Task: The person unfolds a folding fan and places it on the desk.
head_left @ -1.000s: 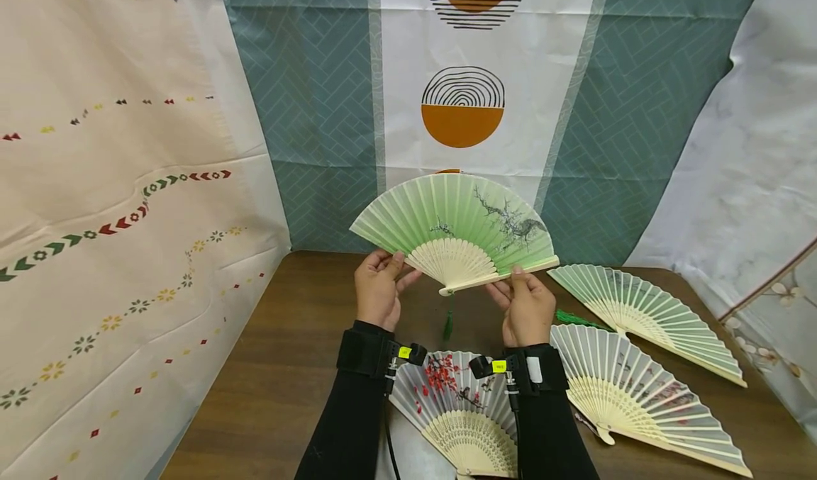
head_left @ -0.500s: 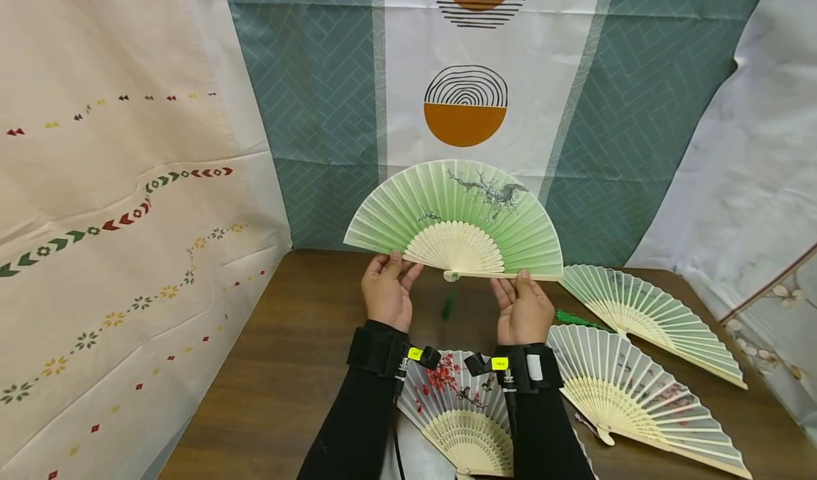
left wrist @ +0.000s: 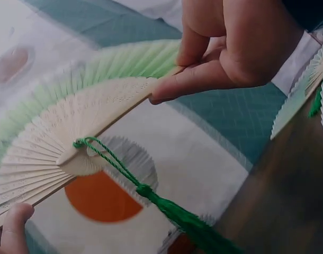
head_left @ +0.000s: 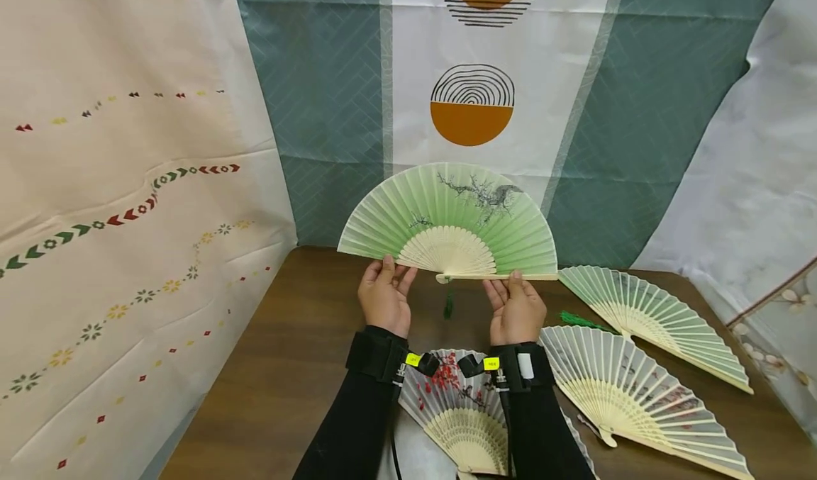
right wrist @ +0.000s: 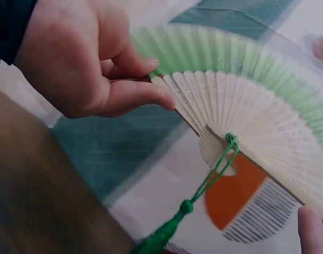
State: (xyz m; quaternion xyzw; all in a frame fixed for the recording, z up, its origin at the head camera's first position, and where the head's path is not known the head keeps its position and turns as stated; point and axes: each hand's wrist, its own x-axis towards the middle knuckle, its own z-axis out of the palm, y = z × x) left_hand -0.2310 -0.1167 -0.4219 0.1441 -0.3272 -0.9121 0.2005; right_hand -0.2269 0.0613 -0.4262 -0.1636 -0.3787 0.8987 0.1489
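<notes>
A green folding fan (head_left: 408,207) with pale ribs and a dark branch print is spread nearly to a half circle, held above the table's far side. My left hand (head_left: 386,306) pinches its left end stick between thumb and fingers. The right end stick is pinched the same way by my right hand (head_left: 518,313). From the pivot hangs a green tassel (left wrist: 185,222). In the left wrist view my right hand (left wrist: 246,47) shows large, with only my left thumb (left wrist: 16,227) at the corner. My left hand (right wrist: 79,63) fills the right wrist view's upper left.
On the table (head_left: 268,395), a pale green fan (head_left: 664,317) and a grey-white fan (head_left: 638,388) lie spread at the right. A fan with red blossoms (head_left: 469,423) lies between my forearms, partly covered. Patterned cloths (head_left: 332,111) hang behind and at the sides.
The green fan has been spread wider, and its lower edge has gone from tilted to nearly level. Over the last half second both hands keep their pinch, with little movement.
</notes>
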